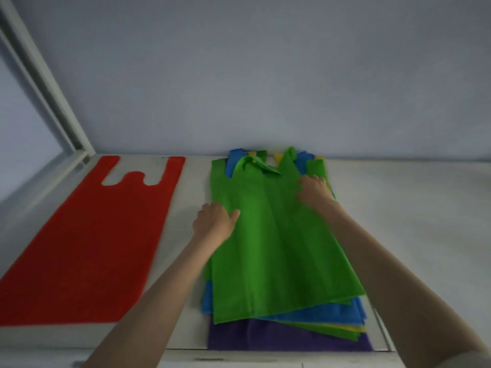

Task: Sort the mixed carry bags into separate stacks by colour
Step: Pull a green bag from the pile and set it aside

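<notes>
You've barely begun: one red bag (87, 235) lies alone at the table's (411, 221) left, while your left hand (214, 223) and right hand (313, 189) each pinch the green bag (276, 248) topping the mixed pile (318, 330).

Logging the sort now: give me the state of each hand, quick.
Left hand: fingers curled over the left edge of the top green bag, gripping it.
Right hand: on the same bag's right edge; blurred, grip cannot be told.
</notes>
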Available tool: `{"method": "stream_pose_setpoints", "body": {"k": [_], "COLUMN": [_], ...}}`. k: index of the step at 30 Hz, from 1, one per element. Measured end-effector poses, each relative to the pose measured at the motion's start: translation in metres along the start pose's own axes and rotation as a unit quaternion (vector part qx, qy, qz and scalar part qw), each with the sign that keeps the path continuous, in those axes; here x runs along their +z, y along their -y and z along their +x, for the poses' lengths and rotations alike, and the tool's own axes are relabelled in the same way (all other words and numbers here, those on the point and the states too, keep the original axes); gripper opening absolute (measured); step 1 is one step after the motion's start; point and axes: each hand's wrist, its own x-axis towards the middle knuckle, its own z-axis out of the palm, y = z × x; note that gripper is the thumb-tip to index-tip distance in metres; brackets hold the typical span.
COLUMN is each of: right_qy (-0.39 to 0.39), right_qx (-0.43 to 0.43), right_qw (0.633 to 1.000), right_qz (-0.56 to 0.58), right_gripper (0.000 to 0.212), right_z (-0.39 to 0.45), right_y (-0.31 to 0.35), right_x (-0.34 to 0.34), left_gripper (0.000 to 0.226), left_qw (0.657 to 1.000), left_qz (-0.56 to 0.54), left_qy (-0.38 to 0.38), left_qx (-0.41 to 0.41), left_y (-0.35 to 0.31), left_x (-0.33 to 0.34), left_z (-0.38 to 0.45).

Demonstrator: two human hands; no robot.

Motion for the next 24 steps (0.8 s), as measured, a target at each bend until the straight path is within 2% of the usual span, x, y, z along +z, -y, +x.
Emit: {"method": "stream_pose_setpoints", "body": {"k": [4,9,11,14,15,16,18,20,21,24], "right_qy": [0.032,0.021,0.038,0.112,0.133,0.141,0.121,0.06,0.042,0.018], "right_qx": [0.044,0.061,0.072,0.086,0.098,0.113,0.124,0.13,0.132,0.127], "right_qw": [0.998,0.998,0.997,0.99,0.986,0.983,0.984,0.989,0.989,0.991], "right_qz": [-0.019,0.005,0.007,0.013,0.019,0.031,0.04,0.047,0.057,0.046], "right_gripper": [0.051,0.059,0.051,0.02,0.019,0.024,0.01,0.048,0.056,0.054], "right_z": [-0.005,-0.002,0.0,0.005,0.006,0.004,0.002,0.004,0.004,0.003], "right_y": [-0.031,-0.039,-0.041,-0.047,-0.048,-0.047,-0.045,-0.043,-0.042,-0.038], "right_x": [-0.002,-0.004,-0.003,-0.011,-0.015,-0.018,-0.02,-0.014,-0.011,-0.004], "left_gripper": [0.057,0.051,0.049,0.047,0.047,0.048,0.048,0.047,0.047,0.047], "left_qw": [0.999,0.995,0.993,0.992,0.992,0.991,0.992,0.993,0.994,0.995], "left_qz": [0.011,0.052,0.057,0.062,0.066,0.069,0.067,0.063,0.062,0.057], "left_qy": [-0.018,-0.082,-0.094,-0.104,-0.107,-0.108,-0.101,-0.09,-0.085,-0.075], "left_qx": [-0.038,-0.033,-0.034,-0.031,-0.03,-0.03,-0.031,-0.032,-0.033,-0.035], "left_y": [-0.014,-0.025,-0.03,-0.037,-0.038,-0.04,-0.042,-0.043,-0.042,-0.038], "left_x": [0.014,0.02,0.022,0.025,0.025,0.025,0.025,0.026,0.026,0.026], "left_z": [-0.005,-0.002,0.0,0.001,0.001,0.001,0.003,0.004,0.005,0.006]}}
